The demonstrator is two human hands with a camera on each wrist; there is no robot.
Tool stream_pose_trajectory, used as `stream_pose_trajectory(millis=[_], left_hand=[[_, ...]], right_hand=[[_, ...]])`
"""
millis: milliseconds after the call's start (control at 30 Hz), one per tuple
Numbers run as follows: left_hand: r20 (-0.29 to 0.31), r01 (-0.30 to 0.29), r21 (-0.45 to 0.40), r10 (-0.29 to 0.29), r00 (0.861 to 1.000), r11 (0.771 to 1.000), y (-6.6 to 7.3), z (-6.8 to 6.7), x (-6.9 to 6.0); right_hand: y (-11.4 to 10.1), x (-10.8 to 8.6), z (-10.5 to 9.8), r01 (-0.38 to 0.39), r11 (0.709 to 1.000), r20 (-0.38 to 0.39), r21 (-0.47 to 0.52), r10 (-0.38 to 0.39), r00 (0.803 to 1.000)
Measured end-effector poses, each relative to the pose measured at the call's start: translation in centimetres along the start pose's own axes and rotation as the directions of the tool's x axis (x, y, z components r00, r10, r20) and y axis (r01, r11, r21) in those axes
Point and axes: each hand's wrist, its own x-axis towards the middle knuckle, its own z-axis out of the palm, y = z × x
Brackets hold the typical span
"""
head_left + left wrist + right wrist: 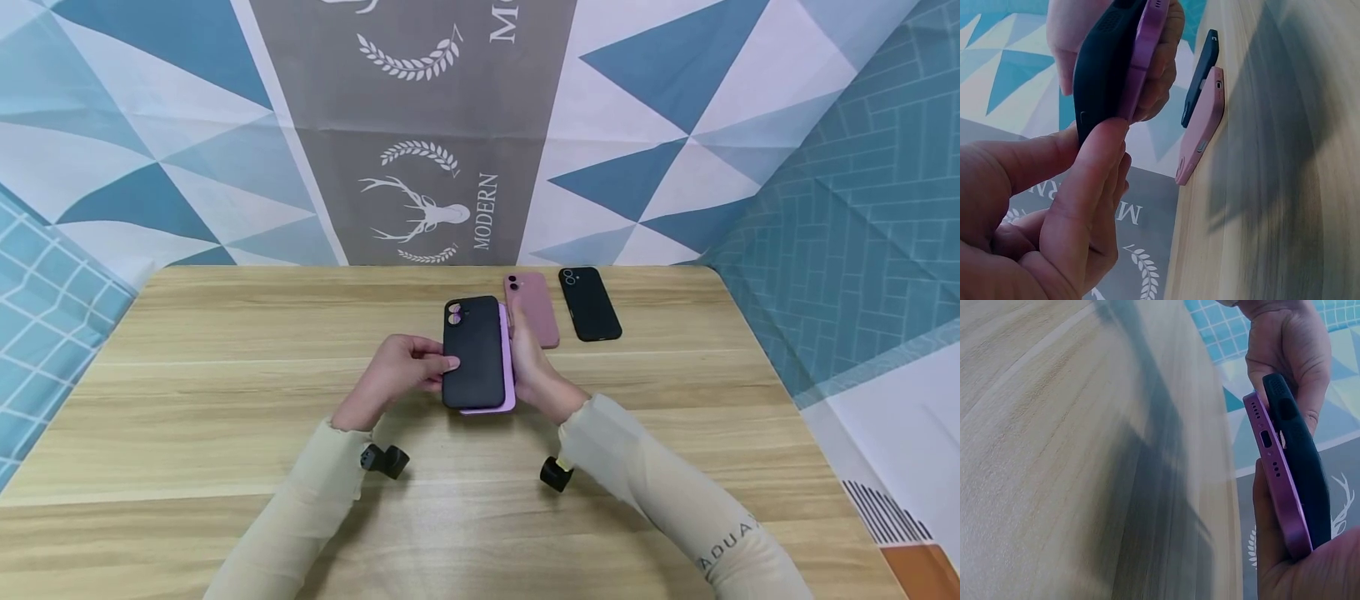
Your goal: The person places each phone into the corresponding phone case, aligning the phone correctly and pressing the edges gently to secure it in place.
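In the head view my left hand (403, 364) pinches the left edge of a black phone case (476, 358) between thumb and fingers. The case has a camera cutout at its top left. Behind it lies a purple phone (508, 379), showing along the right and bottom edges. My right hand (536, 375) grips this phone from its right side. Both are held up above the table. From the right wrist view, the phone's port edge (1266, 439) stands beside the case (1300, 459), with a narrow gap between them at this end. The phone's back is mostly hidden by the case.
On the wooden table (225, 375), a pink phone (542, 310) lies just beyond my right hand, which overlaps it in the head view. A black phone (590, 304) lies to its right, near the back edge. Patterned cloth (637, 125) hangs behind the table.
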Motion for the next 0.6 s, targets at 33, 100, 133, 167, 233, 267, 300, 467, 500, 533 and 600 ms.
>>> stream_pose_trajectory(millis=[33, 100, 133, 167, 233, 267, 300, 467, 500, 533, 600], left_hand=[[0.002, 0.003, 0.004, -0.003, 1.0, 1.0, -0.03, 0.05, 0.03], [0.001, 0.013, 0.014, -0.013, 1.0, 1.0, -0.04, 0.16, 0.08], [0.0, 0.016, 0.019, -0.016, 1.0, 1.0, -0.05, 0.22, 0.11], [-0.002, 0.017, 0.023, -0.017, 1.0, 1.0, -0.03, 0.27, 0.11], [-0.004, 0.016, 0.029, -0.016, 1.0, 0.999, 0.03, 0.36, 0.1], [-0.005, 0.014, 0.03, -0.014, 1.0, 0.999, 0.07, 0.42, 0.07], [-0.007, 0.012, 0.03, -0.011, 1.0, 0.999, 0.11, 0.48, 0.05], [-0.007, -0.002, 0.05, 0.002, 1.0, 0.999, 0.2, 0.81, -0.04], [-0.007, -0.003, 0.054, 0.004, 1.0, 0.999, 0.2, 0.86, -0.05], [-0.007, -0.005, 0.059, 0.005, 1.0, 0.998, 0.19, 0.92, -0.06], [-0.005, -0.006, 0.064, 0.006, 1.0, 0.998, 0.16, 1.01, -0.08]], right_hand=[[0.0, -0.02, 0.0, -0.001, 1.0, -0.003, -0.011, 0.001, 1.0], [0.01, -0.03, -0.03, -0.008, 1.0, -0.01, -0.018, 0.008, 1.0], [0.03, -0.02, -0.05, -0.01, 1.0, -0.013, -0.023, 0.009, 1.0], [0.04, -0.01, -0.08, -0.009, 1.0, -0.017, -0.027, 0.009, 1.0], [0.02, -0.03, -0.12, -0.01, 1.0, -0.019, -0.029, 0.01, 1.0], [0.02, -0.03, -0.13, -0.012, 1.0, -0.02, -0.025, 0.011, 1.0], [0.03, -0.02, -0.15, -0.012, 1.0, -0.021, -0.022, 0.012, 1.0], [0.04, -0.19, -0.18, -0.015, 1.0, -0.028, 0.005, 0.015, 1.0], [0.04, -0.25, -0.19, -0.014, 1.0, -0.026, 0.008, 0.015, 1.0], [0.03, -0.31, -0.19, -0.015, 1.0, -0.022, 0.01, 0.015, 1.0], [0.02, -0.4, -0.18, -0.013, 1.0, -0.009, 0.007, 0.013, 1.0]])
